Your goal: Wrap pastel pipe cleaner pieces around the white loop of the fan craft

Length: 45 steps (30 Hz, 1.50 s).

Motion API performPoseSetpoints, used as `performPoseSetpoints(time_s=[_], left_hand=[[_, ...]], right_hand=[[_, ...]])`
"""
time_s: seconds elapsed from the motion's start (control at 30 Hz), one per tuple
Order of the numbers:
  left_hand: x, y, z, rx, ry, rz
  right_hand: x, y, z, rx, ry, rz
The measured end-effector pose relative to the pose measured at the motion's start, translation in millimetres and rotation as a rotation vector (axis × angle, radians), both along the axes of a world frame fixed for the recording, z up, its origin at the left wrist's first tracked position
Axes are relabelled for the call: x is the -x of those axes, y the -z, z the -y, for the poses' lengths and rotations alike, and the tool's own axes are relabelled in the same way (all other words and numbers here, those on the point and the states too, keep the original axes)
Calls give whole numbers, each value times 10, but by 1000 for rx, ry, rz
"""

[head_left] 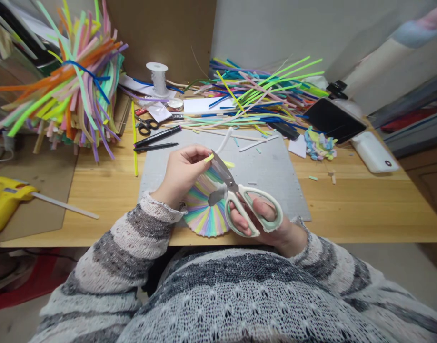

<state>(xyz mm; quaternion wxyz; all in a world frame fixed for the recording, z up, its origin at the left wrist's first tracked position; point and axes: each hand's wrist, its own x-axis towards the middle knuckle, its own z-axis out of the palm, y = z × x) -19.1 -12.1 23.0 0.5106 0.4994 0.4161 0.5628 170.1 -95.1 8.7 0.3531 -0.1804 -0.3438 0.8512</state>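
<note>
Pinches a yellow strip (209,158) with the left hand (179,174), at the tip of the scissors (232,186); grips these in the right hand (286,233), handles spread. Below, over the near edge of the grey mat (275,190): a striped disc (207,224), filled with colour wherever visible; impossible to tell about the covered part. On the mat: cut bits (252,183). Beyond it: long loose strips (272,88), apparently unused.
</note>
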Motion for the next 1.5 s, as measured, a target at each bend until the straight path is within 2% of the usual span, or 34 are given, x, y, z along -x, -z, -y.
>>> performPoseSetpoints(time_s=[0.27, 0.6, 0.83, 0.97, 1.0, 1.07, 1.1, 1.13, 1.17, 1.23, 1.27, 1.33, 1.4, 1.5], left_hand=[[-3, -18, 4, 22, 12, -5], [-8, -52, 5, 30, 39, -9], [2, -17, 1, 7, 58, -38], [8, -19, 3, 30, 66, -41], [8, -22, 3, 48, 56, -36], [8, -28, -1, 87, 31, -18], [8, -28, -4, 100, 20, -11], [7, -28, -8, 108, 14, -7], [7, -26, -13, 112, 10, -4], [5, -23, -20, 117, 6, -5], [4, -23, -22, 121, 5, -11], [1, -25, -23, 131, 3, -20], [1, -29, -20, 139, 9, -28], [9, -30, -12, 151, 52, -61]], right_hand=[[2, 1, 13, 6, 14, -11], [20, -4, 7, -23, 41, 93], [33, 59, 41, -62, 90, 147], [-6, 13, 60, -197, 79, 249], [-39, -21, 47, -253, 115, 281], [-147, -101, -22, -346, 313, 406], [-223, -137, -80, -371, 469, 520], [-312, -167, -151, -396, 622, 672], [-409, -187, -230, -422, 701, 873], [-601, -200, -387, -577, 654, 1344], [-681, -198, -453, -661, 568, 1560], [-778, -208, -540, -791, 361, 1844], [-775, -262, -570, -863, 244, 1976], [-603, -422, -564, -972, 309, 1900]])
